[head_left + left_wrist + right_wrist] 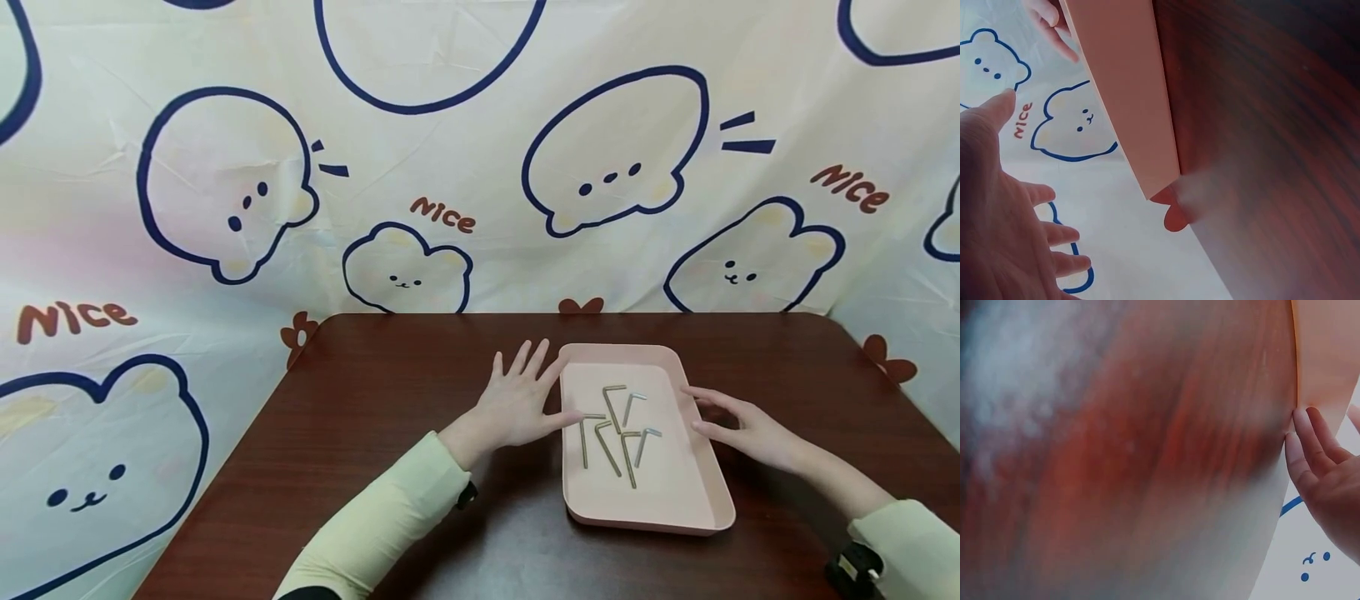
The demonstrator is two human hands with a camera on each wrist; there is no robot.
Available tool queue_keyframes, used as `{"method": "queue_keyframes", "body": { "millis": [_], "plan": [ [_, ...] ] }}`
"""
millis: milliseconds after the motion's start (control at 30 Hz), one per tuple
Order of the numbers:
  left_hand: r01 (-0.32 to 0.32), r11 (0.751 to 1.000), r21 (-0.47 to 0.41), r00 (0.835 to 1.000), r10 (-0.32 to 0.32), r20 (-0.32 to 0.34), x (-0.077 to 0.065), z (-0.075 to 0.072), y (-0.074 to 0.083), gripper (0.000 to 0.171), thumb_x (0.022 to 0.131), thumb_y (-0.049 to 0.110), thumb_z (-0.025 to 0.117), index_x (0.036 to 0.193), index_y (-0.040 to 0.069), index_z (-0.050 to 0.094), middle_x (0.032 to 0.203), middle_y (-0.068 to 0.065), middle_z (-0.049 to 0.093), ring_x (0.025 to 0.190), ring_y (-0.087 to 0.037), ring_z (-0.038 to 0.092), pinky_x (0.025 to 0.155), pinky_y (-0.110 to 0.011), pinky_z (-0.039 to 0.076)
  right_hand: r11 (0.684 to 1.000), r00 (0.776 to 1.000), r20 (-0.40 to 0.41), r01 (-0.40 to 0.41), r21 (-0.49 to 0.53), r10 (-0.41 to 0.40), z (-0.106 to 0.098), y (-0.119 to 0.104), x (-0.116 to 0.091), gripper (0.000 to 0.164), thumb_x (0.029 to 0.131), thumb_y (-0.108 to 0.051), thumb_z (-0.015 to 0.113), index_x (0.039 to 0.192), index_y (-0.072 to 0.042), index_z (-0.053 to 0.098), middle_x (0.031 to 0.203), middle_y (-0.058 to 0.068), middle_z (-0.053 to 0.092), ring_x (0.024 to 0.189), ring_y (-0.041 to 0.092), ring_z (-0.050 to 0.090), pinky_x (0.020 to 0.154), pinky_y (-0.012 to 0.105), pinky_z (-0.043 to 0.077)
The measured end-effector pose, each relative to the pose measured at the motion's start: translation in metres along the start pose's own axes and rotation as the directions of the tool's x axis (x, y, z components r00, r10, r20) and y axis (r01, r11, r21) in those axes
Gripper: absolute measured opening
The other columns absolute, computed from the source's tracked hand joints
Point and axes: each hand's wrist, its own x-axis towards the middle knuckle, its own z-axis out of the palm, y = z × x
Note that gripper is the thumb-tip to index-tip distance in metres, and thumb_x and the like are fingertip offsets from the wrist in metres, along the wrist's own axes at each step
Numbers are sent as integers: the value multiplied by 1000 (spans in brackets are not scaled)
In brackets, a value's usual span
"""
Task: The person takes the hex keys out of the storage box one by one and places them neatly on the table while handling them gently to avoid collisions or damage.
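A pink rectangular tray [686, 496] lies on the table with several L-shaped hex keys in it. Some are brass-coloured hex keys [628, 462]; two shorter ones are silver hex keys [641, 451]. My left hand [517, 406] is spread at the tray's left rim, its thumb reaching over the edge near the keys but holding nothing. In the left wrist view its fingers are straight, beside the tray's pink side wall [1122, 81]. At the opposite rim, my right hand [757, 429] rests its fingertips against the tray's outer side; the right wrist view shows those extended fingers [1314, 447] touching the wall.
The dark brown wooden table [375, 400] spreads around the tray. Behind it and at both sides hangs a pale cloth [495, 275] with cartoon bears and "Nice" lettering. A black strap device [855, 569] sits at the right wrist.
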Motion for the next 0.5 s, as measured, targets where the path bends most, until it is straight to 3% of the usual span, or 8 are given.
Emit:
{"method": "queue_keyframes", "body": {
  "millis": [233, 500],
  "plan": [
    [4, 1000, -6, 1000, -4, 4, 7, -1, 2, 90, 87, 77, 38, 157, 27, 11, 162, -8, 10, 147, -29, 3, 110, -63, 10, 998, 999, -3, 38, 42, -38, 2, 3, 1, 54, 95, -20, 65, 142, -2, 46, 130, 18, 55, 106, 3, 49, 85, 21, 43],
    [-36, 999, -28, 999, 36, 3, 16, 1, 3, 87, 89, 74, 40, 157, 27, 12, 161, -9, 11, 147, -28, 6, 110, -62, 14, 998, 1000, 11, 7, 69, -8, 2, 5, 1, 54, 94, -22, 66, 142, -4, 48, 131, 18, 55, 105, 6, 49, 85, 24, 43]
  ]
}}
